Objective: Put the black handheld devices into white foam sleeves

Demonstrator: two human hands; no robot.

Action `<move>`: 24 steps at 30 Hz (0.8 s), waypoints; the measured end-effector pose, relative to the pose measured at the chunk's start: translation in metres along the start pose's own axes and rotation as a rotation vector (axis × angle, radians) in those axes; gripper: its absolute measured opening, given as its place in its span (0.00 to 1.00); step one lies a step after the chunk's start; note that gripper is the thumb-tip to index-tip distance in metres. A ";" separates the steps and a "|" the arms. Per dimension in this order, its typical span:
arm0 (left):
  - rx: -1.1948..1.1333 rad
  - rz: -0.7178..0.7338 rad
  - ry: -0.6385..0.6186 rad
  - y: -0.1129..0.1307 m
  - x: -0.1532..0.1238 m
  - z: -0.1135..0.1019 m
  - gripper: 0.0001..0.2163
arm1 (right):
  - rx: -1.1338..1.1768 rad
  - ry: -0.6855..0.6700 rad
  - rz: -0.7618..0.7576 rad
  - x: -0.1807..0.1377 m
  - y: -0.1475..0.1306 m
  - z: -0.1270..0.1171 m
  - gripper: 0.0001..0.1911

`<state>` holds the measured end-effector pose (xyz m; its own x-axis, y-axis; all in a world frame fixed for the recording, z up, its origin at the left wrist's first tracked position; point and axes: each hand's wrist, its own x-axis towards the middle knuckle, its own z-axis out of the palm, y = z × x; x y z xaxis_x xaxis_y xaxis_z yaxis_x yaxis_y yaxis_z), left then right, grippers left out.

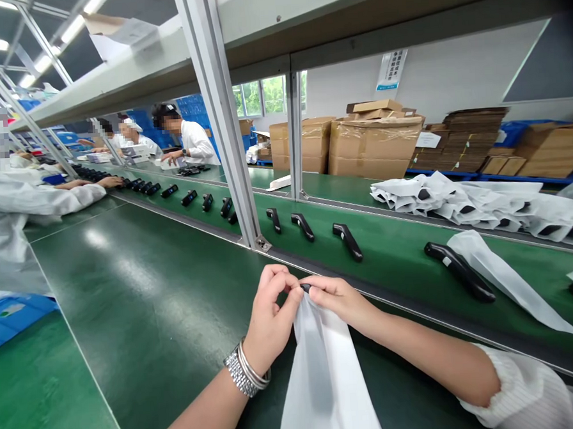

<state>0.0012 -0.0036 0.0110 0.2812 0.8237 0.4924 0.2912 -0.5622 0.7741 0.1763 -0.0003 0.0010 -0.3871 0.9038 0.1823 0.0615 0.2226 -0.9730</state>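
White bag (pixel 329 372), one: its top is pinched by the left hand (pixel 271 311) and the right hand (pixel 343 301); a black device (pixel 306 288) (tip exposed) is partly enclosed

The green belt (pixel 394 257) carries black handheld devices (pixel 349 242).

No text reads clearly: the white-and-blue sign (pixel 391 71) on the far wall (pixel 342 83) bears Chinese characters too small to make out.
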 end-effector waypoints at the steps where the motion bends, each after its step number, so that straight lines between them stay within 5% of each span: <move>1: -0.004 -0.016 -0.004 -0.001 0.000 0.000 0.07 | 0.005 -0.007 0.001 0.000 0.002 0.001 0.17; 7: -0.007 -0.075 0.043 -0.006 0.004 0.000 0.06 | 0.146 -0.161 0.116 -0.007 0.006 0.012 0.16; 9: 0.007 -0.076 0.053 -0.007 0.005 -0.001 0.07 | 0.240 -0.065 0.185 -0.006 0.002 0.010 0.16; 13: 0.159 -0.091 -0.002 -0.009 0.004 -0.004 0.07 | 0.223 0.330 0.178 0.004 -0.013 -0.023 0.18; 16: 0.277 -0.160 -0.111 -0.012 0.002 -0.003 0.04 | -0.313 0.599 0.024 0.011 -0.016 -0.073 0.16; 20: 0.375 -0.233 -0.247 -0.018 -0.001 -0.001 0.09 | -1.247 0.719 -0.021 0.012 -0.002 -0.137 0.17; 24: 0.380 -0.208 -0.346 -0.021 -0.001 0.003 0.04 | -1.549 0.713 0.013 0.014 0.019 -0.159 0.13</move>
<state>-0.0029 0.0070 -0.0068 0.4480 0.8837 0.1360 0.6637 -0.4306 0.6116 0.3183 0.0745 0.0076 0.0518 0.7849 0.6174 0.9984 -0.0539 -0.0153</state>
